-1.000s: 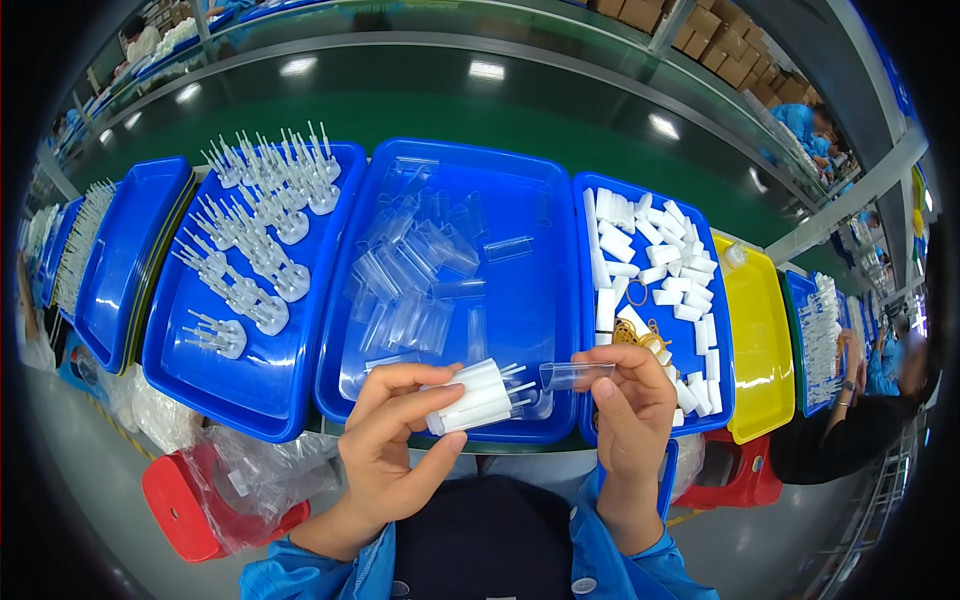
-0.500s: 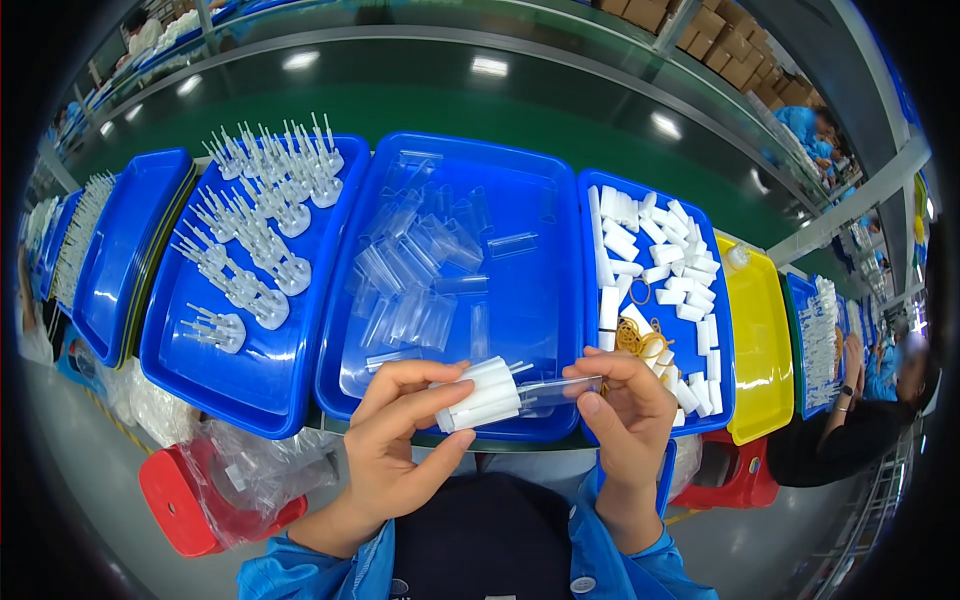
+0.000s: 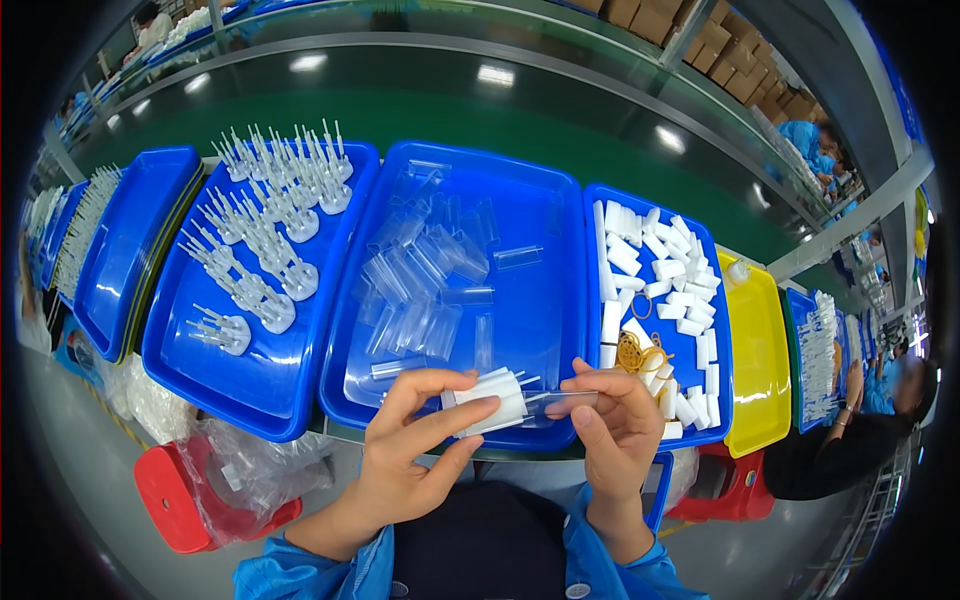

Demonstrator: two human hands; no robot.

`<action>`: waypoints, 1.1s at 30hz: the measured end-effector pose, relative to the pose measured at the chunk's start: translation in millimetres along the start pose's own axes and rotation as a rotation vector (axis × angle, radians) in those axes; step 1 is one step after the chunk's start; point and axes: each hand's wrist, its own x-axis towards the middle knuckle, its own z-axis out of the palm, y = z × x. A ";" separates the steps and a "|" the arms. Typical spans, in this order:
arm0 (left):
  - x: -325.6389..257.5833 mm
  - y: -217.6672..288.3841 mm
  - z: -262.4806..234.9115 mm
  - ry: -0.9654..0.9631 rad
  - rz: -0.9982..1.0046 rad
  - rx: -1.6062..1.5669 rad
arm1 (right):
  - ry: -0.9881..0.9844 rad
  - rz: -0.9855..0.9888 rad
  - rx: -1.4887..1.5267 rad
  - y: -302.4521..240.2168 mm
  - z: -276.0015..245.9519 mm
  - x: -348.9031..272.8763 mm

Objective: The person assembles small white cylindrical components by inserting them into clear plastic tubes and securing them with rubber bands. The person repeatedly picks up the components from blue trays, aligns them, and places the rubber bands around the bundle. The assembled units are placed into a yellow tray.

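currently, a bundle of white parts (image 3: 510, 402) is pinched in the left hand (image 3: 415, 455), the thumb pressed to its near side and the fingers laid across its top and left end. it is held above the near edge of the middle blue tray (image 3: 530, 320), with thin white rods (image 3: 531, 380) pointed out of its right end. a clear plastic sleeve (image 3: 548, 402) is pinched at its right end between the thumb and fingers of the right hand (image 3: 622, 430). its left end is held at the rods; whether they are touched by it cannot be told.

more clear sleeves (image 3: 430, 260) are heaped along the left edge of that tray, and a few are laid apart toward its middle. white blocks (image 3: 675, 270) are strewn from the far edge to the near edge of the right blue tray (image 3: 722, 350), and tan rubber bands (image 3: 632, 355) are piled near its left edge. in the left blue tray (image 3: 270, 380), white rod stands (image 3: 300, 280) are set in slanting rows, one being placed alone toward the near edge. beyond the right blue tray's right edge, a yellow tray (image 3: 755, 350) is placed.
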 end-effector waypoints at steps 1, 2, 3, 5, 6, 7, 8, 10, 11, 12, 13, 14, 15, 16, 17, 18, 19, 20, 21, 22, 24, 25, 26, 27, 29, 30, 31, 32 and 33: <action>-0.3 0.0 0.1 0.001 -0.001 -0.001 | -0.014 -0.022 -0.026 1.7 -0.9 0.0; -0.1 0.5 -0.3 0.002 -0.003 0.000 | -0.028 -0.044 -0.052 3.1 -1.5 0.1; 1.1 1.4 -1.0 -0.006 0.003 0.004 | -0.041 -0.067 -0.077 4.0 -2.1 1.0; 3.5 3.3 -2.1 -0.025 0.015 0.011 | -0.151 -0.219 -0.294 3.4 -7.8 8.5; 3.0 2.3 -2.2 -0.013 0.012 0.004 | -0.203 -0.289 -0.400 2.9 -9.3 10.7; 2.1 -0.6 -1.8 -0.002 0.008 -0.002 | -0.149 -0.094 -0.228 -0.7 -6.1 11.5; 1.0 -3.6 -1.2 0.004 0.006 -0.011 | -0.088 0.100 -0.056 -6.3 -0.1 10.3; -1.0 -5.9 3.3 0.038 0.034 0.009 | -0.022 0.246 0.100 -5.7 5.2 7.7; -1.6 -5.7 5.6 0.058 0.046 0.020 | -0.022 0.204 0.082 -0.4 5.8 7.4; -2.1 -5.1 7.2 0.076 0.042 0.030 | -0.022 0.162 0.064 2.6 6.9 6.8; -2.4 -4.5 8.7 0.094 0.039 0.040 | -0.012 0.128 -0.001 2.9 8.9 6.3; -2.4 -4.5 10.1 0.109 0.035 0.054 | -0.001 0.096 -0.062 4.4 11.7 6.4; -2.7 -4.9 12.9 0.121 0.069 0.128 | 0.011 0.063 -0.123 5.9 14.6 5.7; -3.3 -5.9 17.0 0.133 0.104 0.200 | 0.020 -0.036 -0.321 2.7 18.6 3.8; -2.2 -6.1 19.4 0.144 0.149 0.278 | 0.034 -0.145 -0.515 -5.7 24.8 3.3; -2.7 -6.9 22.7 0.165 0.176 0.289 | 0.050 -0.251 -0.710 -10.3 29.9 3.2; -4.4 -8.6 26.4 0.187 0.202 0.299 | 0.029 -0.199 -0.723 -6.3 33.1 1.4; -7.4 -11.5 29.5 0.205 0.222 0.305 | 0.040 -0.205 -0.756 -5.4 35.0 -0.3; -8.2 -15.8 30.1 0.209 0.250 0.317 | 0.050 -0.211 -0.788 -5.0 36.8 -1.5; -8.5 -17.8 29.7 0.212 0.249 0.327 | 0.059 -0.216 -0.820 -4.4 38.0 -2.3; -9.0 -22.1 29.5 0.231 0.244 0.341 | 0.047 -0.246 -0.853 -1.6 36.7 0.0; -9.3 -22.2 29.2 0.228 0.254 0.342 | 0.038 -0.235 -0.850 -1.3 37.0 -0.9; -9.8 -21.2 29.6 0.230 0.260 0.343 | 0.023 -0.225 -0.849 -1.8 37.5 -1.2; -10.3 -20.0 29.7 0.232 0.265 0.344 | 0.033 -0.227 -0.840 -2.4 38.8 -0.5; -6.1 -16.6 28.5 0.248 0.320 0.386 | 0.054 -0.230 -0.821 -3.2 42.2 1.0; -4.6 -15.6 28.3 0.256 0.347 0.406 | 0.059 -0.303 -0.870 -0.8 43.7 -0.4; -4.8 -15.7 29.2 0.260 0.351 0.400 | 0.065 -0.377 -0.919 3.5 45.2 -2.8; -4.7 -16.1 30.3 0.265 0.357 0.394 | 0.073 -0.453 -0.966 5.8 46.9 -3.8; -4.5 -16.4 30.4 0.269 0.364 0.388 | 0.096 -0.473 -0.965 5.5 49.1 -3.3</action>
